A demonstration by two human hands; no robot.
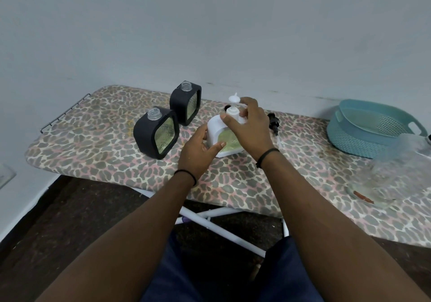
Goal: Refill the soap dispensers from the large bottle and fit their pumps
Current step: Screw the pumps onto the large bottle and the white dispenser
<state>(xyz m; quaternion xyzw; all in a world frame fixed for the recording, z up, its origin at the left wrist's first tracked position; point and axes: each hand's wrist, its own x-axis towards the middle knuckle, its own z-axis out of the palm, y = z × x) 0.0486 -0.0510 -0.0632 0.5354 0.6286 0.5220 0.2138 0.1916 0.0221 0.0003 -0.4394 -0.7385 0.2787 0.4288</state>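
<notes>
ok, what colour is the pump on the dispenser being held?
White, like its dispenser. The pump shows best in the head view, the only one.

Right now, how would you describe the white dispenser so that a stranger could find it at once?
Start from the leopard-print ironing board along the wall. Near its middle, right of two black dispensers, stands the white dispenser, held between both hands, left hand and right hand. It alone has a white casing and a white pump on top; the black ones have bare open necks.

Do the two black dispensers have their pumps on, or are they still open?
Open. Both black dispensers stand upright with bare threaded necks; a black pump lies on the board behind the right hand.
</notes>
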